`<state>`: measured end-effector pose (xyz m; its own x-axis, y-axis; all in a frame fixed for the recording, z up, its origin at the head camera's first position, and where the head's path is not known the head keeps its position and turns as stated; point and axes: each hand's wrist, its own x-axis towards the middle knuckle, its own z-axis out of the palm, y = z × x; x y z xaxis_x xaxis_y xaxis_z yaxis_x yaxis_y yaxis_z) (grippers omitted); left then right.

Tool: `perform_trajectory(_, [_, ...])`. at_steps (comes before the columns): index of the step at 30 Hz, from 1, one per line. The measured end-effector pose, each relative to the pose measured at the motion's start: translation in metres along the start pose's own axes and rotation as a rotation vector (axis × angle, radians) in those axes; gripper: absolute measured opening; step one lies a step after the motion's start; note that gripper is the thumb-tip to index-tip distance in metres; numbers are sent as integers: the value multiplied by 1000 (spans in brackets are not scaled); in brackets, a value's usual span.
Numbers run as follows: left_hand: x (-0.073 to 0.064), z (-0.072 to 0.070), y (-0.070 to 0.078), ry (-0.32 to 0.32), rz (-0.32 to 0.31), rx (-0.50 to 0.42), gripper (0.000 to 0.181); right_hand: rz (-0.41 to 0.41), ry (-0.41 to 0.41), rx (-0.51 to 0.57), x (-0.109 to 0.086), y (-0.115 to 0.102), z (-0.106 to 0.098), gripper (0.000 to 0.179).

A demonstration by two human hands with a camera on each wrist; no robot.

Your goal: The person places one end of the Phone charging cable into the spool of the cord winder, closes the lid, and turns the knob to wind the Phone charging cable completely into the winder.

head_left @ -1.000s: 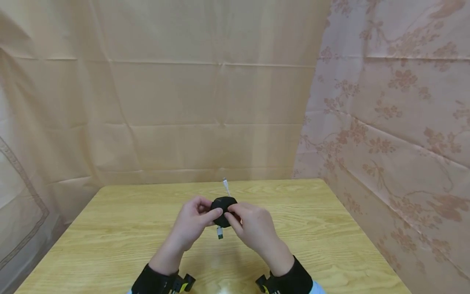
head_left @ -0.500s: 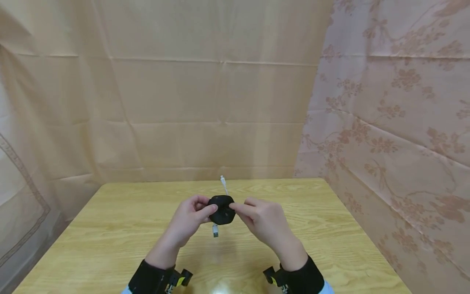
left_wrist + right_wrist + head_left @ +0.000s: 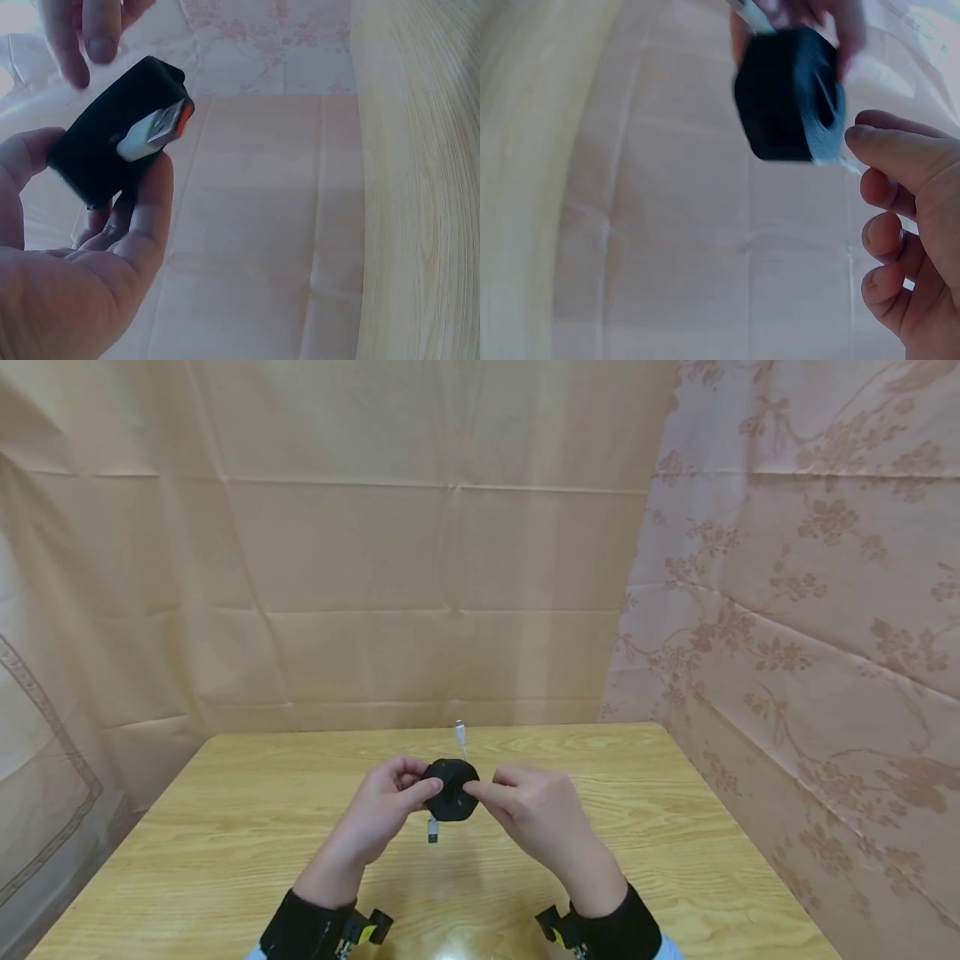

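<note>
In the head view my left hand (image 3: 386, 810) holds a black, many-sided cable winder (image 3: 448, 772) above the table, its thumb on the near face. A white USB plug (image 3: 432, 830) sticks out below the winder, and a slimmer white cable connector (image 3: 461, 735) points up from its top. The left wrist view shows the metal end of the USB plug (image 3: 165, 127) beside the winder's dark side. My right hand (image 3: 543, 818) is at the winder's right, index finger toward its hollowed face. From the right wrist view, thumb and forefinger lie near that face (image 3: 826, 105), apart from it.
A light wood-grain table (image 3: 225, 860) lies under both hands. Behind it hangs a plain beige curtain (image 3: 375, 568), and a pink floral curtain (image 3: 787, 610) runs along the right side. Black bands with small cameras circle both wrists.
My right hand has drawn back slightly to the right; its thumb has come off the winder's face. The winder shifted a little left and its USB plug swung left. My left hand kept its grip.
</note>
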<state>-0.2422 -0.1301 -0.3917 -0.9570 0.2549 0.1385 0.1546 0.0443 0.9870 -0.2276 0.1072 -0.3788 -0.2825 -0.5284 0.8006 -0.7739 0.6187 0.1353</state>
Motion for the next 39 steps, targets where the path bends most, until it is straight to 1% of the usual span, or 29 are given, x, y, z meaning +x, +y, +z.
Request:
perform_trajectory(3, [-1, 2, 0, 1, 9, 13, 32, -2, 2, -9, 0, -4, 9, 22])
perform_trajectory(6, [-1, 4, 0, 3, 18, 28, 32, 16, -7, -24, -1, -7, 15, 21])
perform_trajectory(10, [-2, 7, 1, -8, 29, 47, 33, 58, -35, -54, -3, -9, 18, 19])
perform_trajectory(12, [-3, 8, 1, -13, 25, 45, 33, 81, -32, -67, -4, -9, 20, 17])
perform_trajectory(14, [-3, 9, 2, -8, 19, 28, 34, 108, -9, -61, -4, -8, 21, 15])
perform_trajectory(17, [-3, 12, 4, 4, 7, -17, 35, 128, 51, -46, -4, -9, 25, 15])
perform_trajectory(19, [-3, 14, 4, 15, 12, -46, 35, 145, 88, -43, -3, -11, 28, 20])
perform_trajectory(21, [-3, 17, 4, 25, 24, -65, 35, 171, 106, -51, -3, -14, 31, 25])
perform_trajectory(23, [-4, 20, 3, 39, 44, -68, 34, 214, 106, -64, -3, -17, 32, 29])
perform_trajectory(27, [-3, 24, 0, 62, 74, -47, 31, 341, 53, -56, -2, -25, 34, 33])
perform_trajectory(30, [-2, 26, -1, 73, 82, -29, 30, 450, 13, -10, -1, -29, 34, 35])
perform_trajectory(32, [-2, 26, -2, 76, 82, -27, 30, 509, -3, 36, 0, -31, 34, 35])
perform_trajectory(35, [-2, 25, -3, 75, 70, -34, 29, 559, -17, 102, 2, -32, 33, 34])
perform_trajectory(39, [0, 23, -5, 67, 34, -48, 29, 581, -26, 162, 3, -30, 31, 32])
